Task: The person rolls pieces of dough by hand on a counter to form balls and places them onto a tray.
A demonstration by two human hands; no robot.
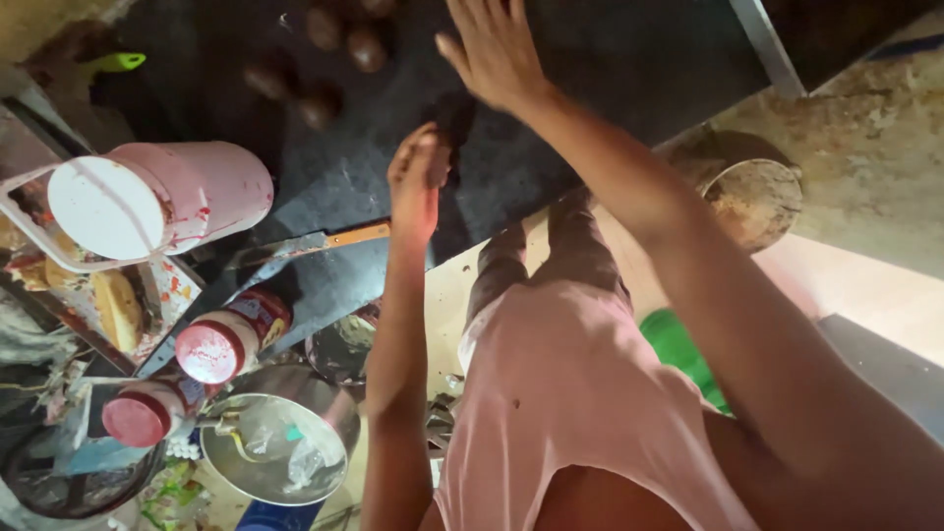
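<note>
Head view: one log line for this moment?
left hand: on dark counter | right hand: flat, open | knife: beside left hand | round brown items: ahead

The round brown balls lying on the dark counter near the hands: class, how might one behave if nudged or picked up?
The round brown balls look spherical, so one would probably roll on the flat dark counter when nudged. They seem small beside the right hand, so likely light. Their smooth, slightly shiny surface hints they might be slippery or soft; firmness cannot be told.
</note>
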